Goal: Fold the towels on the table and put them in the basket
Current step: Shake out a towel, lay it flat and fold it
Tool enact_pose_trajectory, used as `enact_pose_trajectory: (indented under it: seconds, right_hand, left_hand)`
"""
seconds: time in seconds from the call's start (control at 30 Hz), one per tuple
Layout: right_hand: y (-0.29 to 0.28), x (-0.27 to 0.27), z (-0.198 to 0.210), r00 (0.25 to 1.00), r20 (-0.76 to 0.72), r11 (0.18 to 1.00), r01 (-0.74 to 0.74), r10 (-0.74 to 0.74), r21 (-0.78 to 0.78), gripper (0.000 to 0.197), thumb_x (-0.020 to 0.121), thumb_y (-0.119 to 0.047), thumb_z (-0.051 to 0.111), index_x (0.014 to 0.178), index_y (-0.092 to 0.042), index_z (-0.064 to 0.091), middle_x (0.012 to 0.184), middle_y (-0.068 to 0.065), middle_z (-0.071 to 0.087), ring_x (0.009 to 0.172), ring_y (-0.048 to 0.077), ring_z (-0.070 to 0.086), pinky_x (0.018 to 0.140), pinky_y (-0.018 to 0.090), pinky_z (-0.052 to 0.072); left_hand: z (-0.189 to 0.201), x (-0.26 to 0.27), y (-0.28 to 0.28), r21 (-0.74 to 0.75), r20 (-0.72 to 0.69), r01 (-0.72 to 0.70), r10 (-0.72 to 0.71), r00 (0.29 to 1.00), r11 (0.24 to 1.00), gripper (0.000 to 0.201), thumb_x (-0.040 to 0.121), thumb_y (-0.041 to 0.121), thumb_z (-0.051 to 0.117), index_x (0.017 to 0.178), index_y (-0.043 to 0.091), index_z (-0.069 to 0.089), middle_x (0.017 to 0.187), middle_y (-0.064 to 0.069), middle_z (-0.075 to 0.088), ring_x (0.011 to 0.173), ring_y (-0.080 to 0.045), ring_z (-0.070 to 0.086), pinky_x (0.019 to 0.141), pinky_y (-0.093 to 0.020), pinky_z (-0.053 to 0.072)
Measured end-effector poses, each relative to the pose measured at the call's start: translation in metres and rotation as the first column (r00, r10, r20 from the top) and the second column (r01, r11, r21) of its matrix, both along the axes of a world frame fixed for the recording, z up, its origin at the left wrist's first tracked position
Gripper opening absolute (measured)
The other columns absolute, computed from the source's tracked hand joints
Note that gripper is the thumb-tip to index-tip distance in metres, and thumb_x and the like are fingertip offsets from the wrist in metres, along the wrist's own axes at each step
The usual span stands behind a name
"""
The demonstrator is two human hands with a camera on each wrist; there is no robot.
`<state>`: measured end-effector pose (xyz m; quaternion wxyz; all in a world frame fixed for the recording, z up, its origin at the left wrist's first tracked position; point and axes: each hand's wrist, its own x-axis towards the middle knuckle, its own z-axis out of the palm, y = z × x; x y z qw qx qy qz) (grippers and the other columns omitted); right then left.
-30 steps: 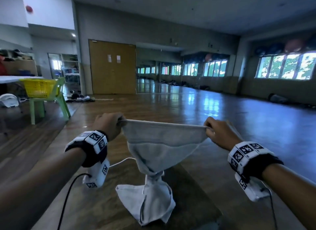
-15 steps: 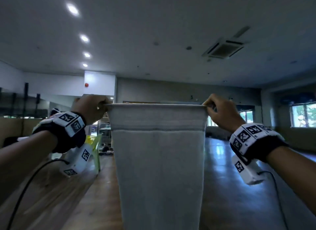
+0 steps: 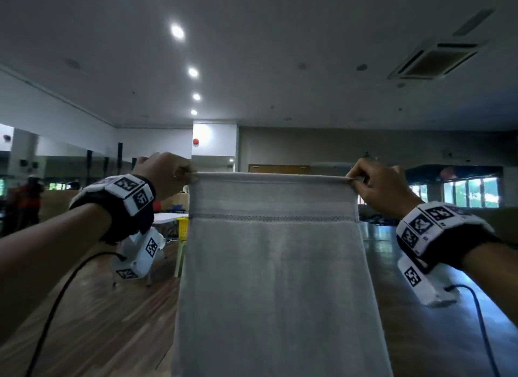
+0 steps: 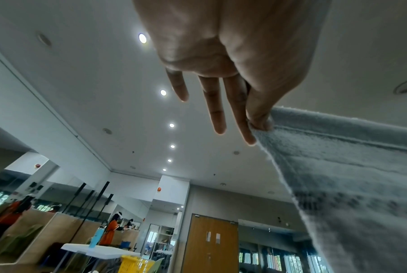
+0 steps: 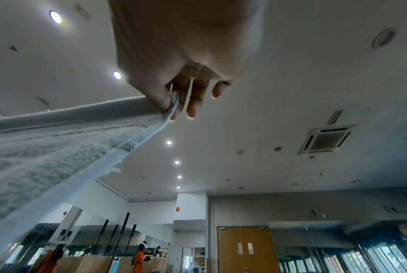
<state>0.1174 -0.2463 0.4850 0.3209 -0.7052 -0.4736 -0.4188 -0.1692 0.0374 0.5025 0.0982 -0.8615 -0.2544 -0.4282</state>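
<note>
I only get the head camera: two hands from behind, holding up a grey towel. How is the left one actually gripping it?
Observer: The left wrist camera shows the left hand pinching the towel corner between the thumb and first finger. The other three fingers stick out straight, off the cloth.
Operator: And the right one?
Observer: The right hand pinches its corner the same way, and its spare fingers hang loosely bent, clear of the towel.
Operator: Anything behind the towel that I miss?
Observer: A shut wooden double door. Your view catches only its top edge.
</note>
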Motion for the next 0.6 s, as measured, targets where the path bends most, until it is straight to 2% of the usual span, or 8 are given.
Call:
enact_pose_trajectory:
  seconds: [0.07, 0.17, 0.23, 0.33, 0.47, 0.53, 0.6]
  right_hand:
    - [0.020, 0.009, -0.016, 1.000, -0.013, 0.999, 0.001, -0.002, -0.046, 0.008, 0.090, -0.019, 0.056, 0.086, -0.026, 0.055, 0.081, -0.005, 0.061, 0.078, 0.014, 0.051, 0.086, 0.033, 0.021]
    - [0.049, 0.022, -0.043, 0.999, -0.042, 0.995, -0.022, 0.018, -0.099, 0.006, 0.091, -0.018, 0.056, 0.090, -0.023, 0.059, 0.084, -0.009, 0.058, 0.081, 0.011, 0.049, 0.093, 0.038, 0.025]
    - [0.069, 0.030, -0.060, 0.999, -0.052, 0.991, -0.022, 0.016, -0.130, 0.006, 0.091, -0.018, 0.056, 0.092, -0.021, 0.061, 0.085, -0.011, 0.055, 0.082, 0.010, 0.047, 0.096, 0.041, 0.025]
    - [0.096, 0.038, -0.081, 0.997, -0.068, 0.989, -0.029, 0.019, -0.142, 0.006, 0.091, -0.018, 0.056, 0.090, -0.021, 0.060, 0.085, -0.011, 0.055, 0.080, 0.011, 0.048, 0.096, 0.040, 0.025]
    - [0.121, 0.042, -0.105, 0.995, -0.094, 0.990, -0.051, 0.039, -0.130, 0.007, 0.091, -0.017, 0.056, 0.089, -0.020, 0.061, 0.083, -0.010, 0.057, 0.079, 0.012, 0.049, 0.091, 0.035, 0.021]
    - [0.129, 0.042, -0.119, 0.993, -0.109, 0.991, -0.050, 0.036, -0.125, 0.009, 0.091, -0.016, 0.055, 0.086, -0.020, 0.061, 0.082, -0.009, 0.057, 0.080, 0.012, 0.048, 0.087, 0.033, 0.020]
    - [0.132, 0.042, -0.139, 0.988, -0.150, 0.990, -0.065, 0.046, -0.126, 0.009, 0.090, -0.013, 0.057, 0.086, -0.017, 0.064, 0.080, -0.008, 0.057, 0.079, 0.011, 0.046, 0.091, 0.036, 0.022]
  left_hand:
    - [-0.017, 0.007, 0.013, -0.006, -0.026, -0.039, 0.039, 0.999, 0.999, 0.007, 0.086, 0.034, 0.060, 0.081, 0.037, 0.064, 0.080, 0.004, 0.064, 0.084, -0.023, 0.060, 0.089, -0.045, 0.047]
    - [-0.047, 0.016, 0.036, -0.052, -0.097, -0.091, 0.086, 0.992, 0.994, 0.006, 0.087, 0.035, 0.060, 0.085, 0.033, 0.065, 0.083, 0.008, 0.058, 0.088, -0.019, 0.056, 0.094, -0.042, 0.042]
    - [-0.064, 0.020, 0.052, -0.088, -0.123, -0.080, 0.069, 0.990, 0.993, 0.003, 0.084, 0.028, 0.064, 0.081, 0.029, 0.065, 0.081, 0.008, 0.060, 0.084, -0.018, 0.056, 0.092, -0.046, 0.045]
    - [-0.083, 0.022, 0.069, -0.105, -0.132, -0.077, 0.063, 0.989, 0.991, 0.011, 0.079, 0.017, 0.065, 0.084, 0.027, 0.066, 0.078, 0.006, 0.061, 0.080, -0.021, 0.059, 0.088, -0.046, 0.048]
    - [-0.111, 0.026, 0.088, -0.140, -0.082, -0.092, 0.081, 0.993, 0.986, 0.013, 0.080, 0.020, 0.064, 0.086, 0.031, 0.068, 0.083, 0.008, 0.065, 0.087, -0.020, 0.061, 0.094, -0.045, 0.044]
    - [-0.132, 0.030, 0.095, -0.138, -0.091, -0.096, 0.084, 0.992, 0.986, 0.011, 0.081, 0.021, 0.062, 0.084, 0.030, 0.067, 0.081, 0.007, 0.063, 0.086, -0.022, 0.062, 0.091, -0.041, 0.046]
    - [-0.157, 0.034, 0.099, -0.144, -0.108, -0.087, 0.071, 0.992, 0.986, 0.009, 0.080, 0.020, 0.062, 0.084, 0.027, 0.066, 0.085, 0.002, 0.067, 0.088, -0.025, 0.062, 0.087, -0.036, 0.045]
